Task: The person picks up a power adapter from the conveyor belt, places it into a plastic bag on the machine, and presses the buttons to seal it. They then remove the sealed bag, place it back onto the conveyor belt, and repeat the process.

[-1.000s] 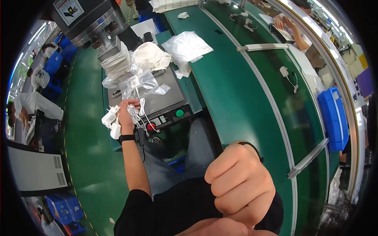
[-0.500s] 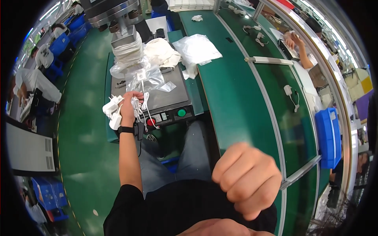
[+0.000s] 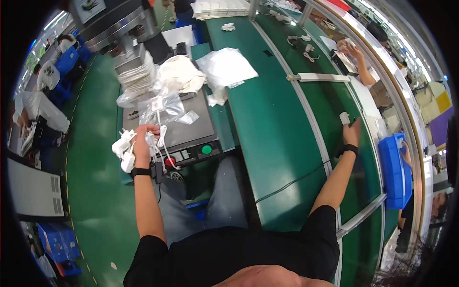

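The fingers [image 3: 152, 128] of your left hand [image 3: 141, 147] are curled around white cords [image 3: 162, 137], with white adapters [image 3: 127, 148] bunched at the hand's outer side, by the near left corner of the grey plate [image 3: 193, 131]. Your right hand [image 3: 351, 133] is extended over the green surface [image 3: 322, 98], its blurred fingers at a single adapter [image 3: 344, 117]; whether they grip it cannot be told. A blue bin [image 3: 394, 172] stands further right.

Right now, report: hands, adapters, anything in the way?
Left hand holds white adapters. Right hand at another adapter, grip unclear. Black cable beside right forearm, not visibly blocking.
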Demonstrator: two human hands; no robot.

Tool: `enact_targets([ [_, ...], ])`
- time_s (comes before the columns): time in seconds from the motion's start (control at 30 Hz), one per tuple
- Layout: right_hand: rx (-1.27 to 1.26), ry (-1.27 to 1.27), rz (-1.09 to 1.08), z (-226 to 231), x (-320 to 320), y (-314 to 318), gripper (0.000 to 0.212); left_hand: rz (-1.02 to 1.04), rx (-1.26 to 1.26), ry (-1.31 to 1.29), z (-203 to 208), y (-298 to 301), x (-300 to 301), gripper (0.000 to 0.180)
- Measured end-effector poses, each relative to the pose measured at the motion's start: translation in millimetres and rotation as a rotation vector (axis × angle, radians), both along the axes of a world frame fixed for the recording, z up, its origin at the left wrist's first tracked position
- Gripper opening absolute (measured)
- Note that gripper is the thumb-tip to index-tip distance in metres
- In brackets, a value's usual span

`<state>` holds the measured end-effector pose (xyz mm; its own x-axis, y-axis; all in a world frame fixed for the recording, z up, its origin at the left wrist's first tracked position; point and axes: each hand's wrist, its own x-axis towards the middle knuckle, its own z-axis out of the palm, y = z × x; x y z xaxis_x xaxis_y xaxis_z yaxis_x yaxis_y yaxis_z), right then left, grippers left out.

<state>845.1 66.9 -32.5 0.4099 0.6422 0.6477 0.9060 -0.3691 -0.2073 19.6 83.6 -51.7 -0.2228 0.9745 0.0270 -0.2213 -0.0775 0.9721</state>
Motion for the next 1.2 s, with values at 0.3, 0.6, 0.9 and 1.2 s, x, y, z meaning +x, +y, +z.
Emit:
enact_targets([
  [0.3,-0.198,0.322,0.045,-15,-28,11,0.049,0.081,-0.009,0.061,-1,-5,-4,0.032],
  [0.6,0.176,0.942,0.753,140,-179,-17,0.028,-0.112,-0.203,-0.118,33,-5,-10,0.034],
  [0.9,0.143,1.086,1.169,178,-365,-57,0.023,-0.524,-0.25,-0.627,36,-14,-17,0.055],
  [1.2,-0.62,1.777,1.234,80,-554,-5,0.019,-0.647,0.051,-0.791,64,-111,-25,0.062],
])
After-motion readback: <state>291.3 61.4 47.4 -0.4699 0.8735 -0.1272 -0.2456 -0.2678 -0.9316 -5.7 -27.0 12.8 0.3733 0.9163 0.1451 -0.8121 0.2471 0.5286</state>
